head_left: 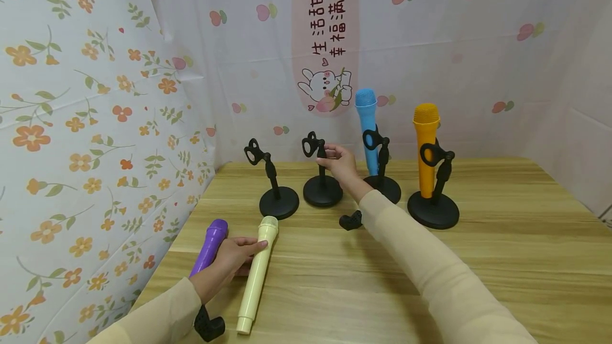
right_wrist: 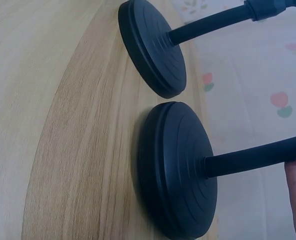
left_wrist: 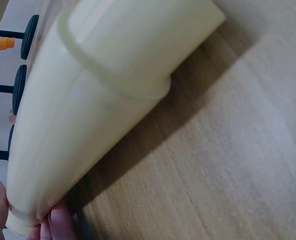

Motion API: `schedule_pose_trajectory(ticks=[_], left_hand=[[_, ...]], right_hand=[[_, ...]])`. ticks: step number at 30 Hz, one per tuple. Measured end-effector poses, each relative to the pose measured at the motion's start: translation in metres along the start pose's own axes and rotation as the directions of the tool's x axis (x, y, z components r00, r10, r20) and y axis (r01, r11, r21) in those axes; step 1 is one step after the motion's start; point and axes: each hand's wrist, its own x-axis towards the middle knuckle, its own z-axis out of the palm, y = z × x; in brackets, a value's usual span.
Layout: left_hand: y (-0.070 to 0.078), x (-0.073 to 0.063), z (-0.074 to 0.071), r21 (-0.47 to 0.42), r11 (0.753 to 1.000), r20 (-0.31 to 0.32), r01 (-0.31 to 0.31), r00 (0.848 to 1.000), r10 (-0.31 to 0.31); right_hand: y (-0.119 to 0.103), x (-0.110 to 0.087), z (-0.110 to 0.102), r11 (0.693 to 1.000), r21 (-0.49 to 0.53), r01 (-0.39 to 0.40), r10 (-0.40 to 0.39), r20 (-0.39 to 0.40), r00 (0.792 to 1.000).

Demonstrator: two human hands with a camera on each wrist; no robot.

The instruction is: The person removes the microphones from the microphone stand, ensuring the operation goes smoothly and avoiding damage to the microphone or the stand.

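Observation:
My left hand point(head_left: 230, 258) grips a pale yellow microphone point(head_left: 257, 280) near its head, thumb on top and fingers underneath. Its plain tail end is large in the left wrist view, with a shadow on the wood beside it. A purple microphone point(head_left: 209, 248) lies just left of that hand, partly hidden by it. Farther back, my right hand point(head_left: 343, 168) pinches the upper post of a black microphone stand point(head_left: 323, 194) just below the clip. That stand's round base point(right_wrist: 180, 170) sits upright on the table in the right wrist view, and its clip holds nothing.
Left of the held stand is another bare black stand point(head_left: 279, 203). To the right, a blue microphone point(head_left: 367, 115) and an orange microphone point(head_left: 426, 137) stand upright in two more stands. A patterned cloth point(head_left: 229, 68) hangs behind the wooden table point(head_left: 502, 259).

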Motion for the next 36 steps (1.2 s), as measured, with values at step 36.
schedule_pose_trajectory(ticks=[36], left_hand=[[0.0, 0.001, -0.006, 0.027, 0.999, -0.014, -0.024, 1.0, 0.024]], right_hand=[[0.01, 0.002, 0.011, 1.0, -0.024, 0.006, -0.005, 0.029, 1.0]])
